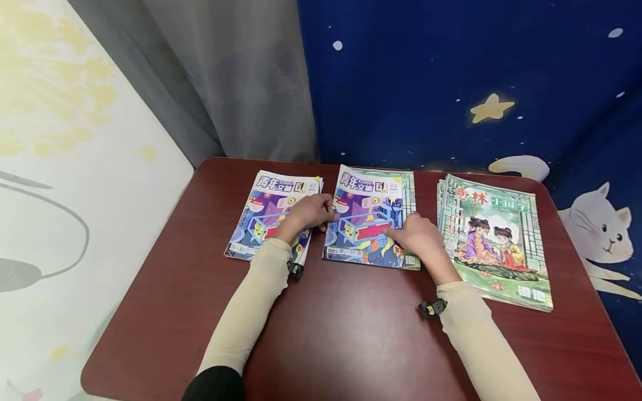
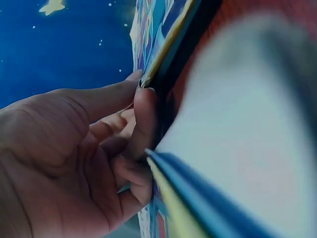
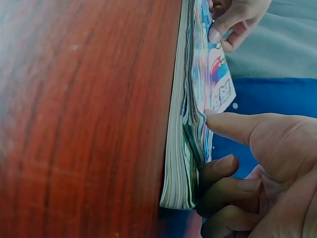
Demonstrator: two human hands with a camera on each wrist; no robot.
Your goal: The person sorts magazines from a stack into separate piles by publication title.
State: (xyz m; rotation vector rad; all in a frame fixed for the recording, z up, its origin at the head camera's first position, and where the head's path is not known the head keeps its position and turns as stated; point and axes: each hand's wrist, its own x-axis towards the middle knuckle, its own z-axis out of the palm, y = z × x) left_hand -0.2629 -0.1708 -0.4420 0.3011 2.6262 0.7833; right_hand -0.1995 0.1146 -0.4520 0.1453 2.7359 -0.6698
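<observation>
A purple-covered magazine lies in the middle, on top of a green magazine whose right strip shows. My left hand pinches the purple magazine's left edge between thumb and index finger, as the left wrist view shows, with the forearm crossing the left pile. From the right, my right hand has its thumb on the purple cover and its other fingers curled at the page edges, gripping the purple magazine. Under that thumb, the edge bends up a little in the right wrist view.
A pile of magazines with the same purple cover lies at the left. At the right is a pile of green magazines with two cartoon children on the cover. A grey curtain and blue starry cloth hang behind the brown table.
</observation>
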